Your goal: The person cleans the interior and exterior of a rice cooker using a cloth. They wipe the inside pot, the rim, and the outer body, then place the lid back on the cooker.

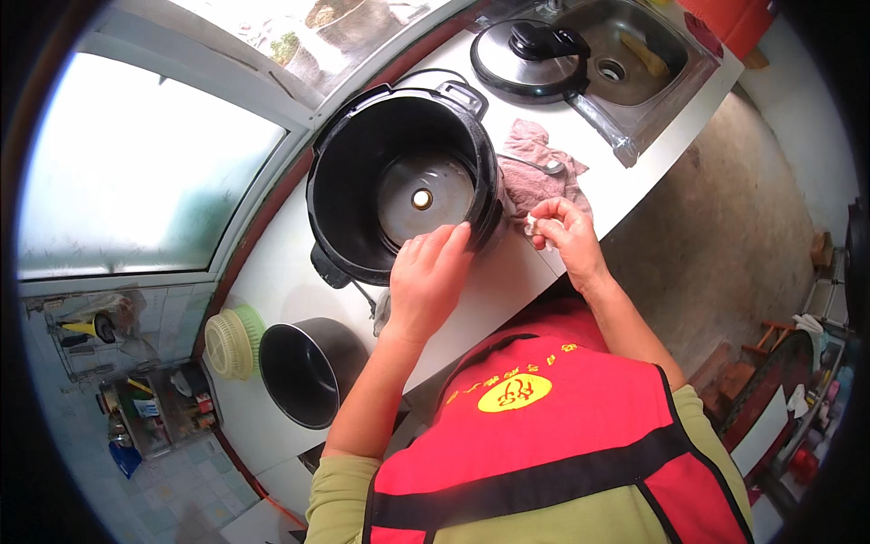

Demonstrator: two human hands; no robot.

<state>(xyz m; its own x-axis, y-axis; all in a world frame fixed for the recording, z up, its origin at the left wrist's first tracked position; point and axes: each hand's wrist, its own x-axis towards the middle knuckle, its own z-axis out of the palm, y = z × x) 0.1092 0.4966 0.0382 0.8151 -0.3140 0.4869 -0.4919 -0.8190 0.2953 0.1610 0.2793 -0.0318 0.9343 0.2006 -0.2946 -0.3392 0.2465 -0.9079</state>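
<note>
The black housing of an electric pressure cooker (326,197) stands on the white counter without its inner pot, its metal heating plate (397,197) showing at the bottom. My left hand (429,279) rests at the near rim, fingers together over the edge; what lies under them is hidden. Between thumb and fingers of my right hand (567,234) is a small crumpled white wad (531,226), beside a pink cloth (533,173) with a metal-ended cord or utensil (554,166) on it. The dark inner pot (353,350) lies on its side at lower left.
The cooker lid (530,61) sits beside the steel sink (635,88), which holds a yellowish elongated thing (644,54). Pale green and cream plastic baskets (231,343) stand near the window wall. A grey cloth (382,313) and a cord (363,296) lie by my left wrist.
</note>
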